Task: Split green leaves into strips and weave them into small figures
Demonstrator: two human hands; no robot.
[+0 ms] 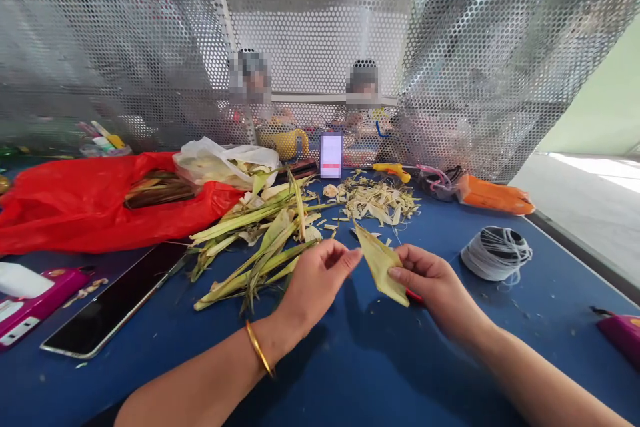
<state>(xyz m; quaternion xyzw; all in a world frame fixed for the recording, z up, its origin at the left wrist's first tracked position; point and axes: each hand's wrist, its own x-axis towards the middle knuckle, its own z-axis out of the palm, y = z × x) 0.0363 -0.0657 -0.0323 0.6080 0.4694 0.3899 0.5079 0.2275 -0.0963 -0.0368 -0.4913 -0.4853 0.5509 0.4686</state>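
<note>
My right hand (pixel 430 280) grips a pale green piece of corn husk (pixel 383 263) between thumb and fingers. The piece is folded or trimmed to a point at its upper end. A bit of something red (pixel 415 295) shows under my right hand; most of it is hidden. My left hand (pixel 320 283), with a gold bangle at the wrist, is closed with thumb and forefinger together right by the husk's left edge. Whether it pinches the edge or something small is unclear. Long corn husks (pixel 260 247) lie on the blue table just beyond my left hand.
Husk scraps (pixel 383 200) are heaped beyond my hands, before an upright phone (pixel 331 155). At right sit a grey thread spool (pixel 496 253) and an orange packet (pixel 493 195). At left are a red bag (pixel 90 193) and a tablet-like device (pixel 117 297). A perforated metal screen (pixel 320 27) stands behind.
</note>
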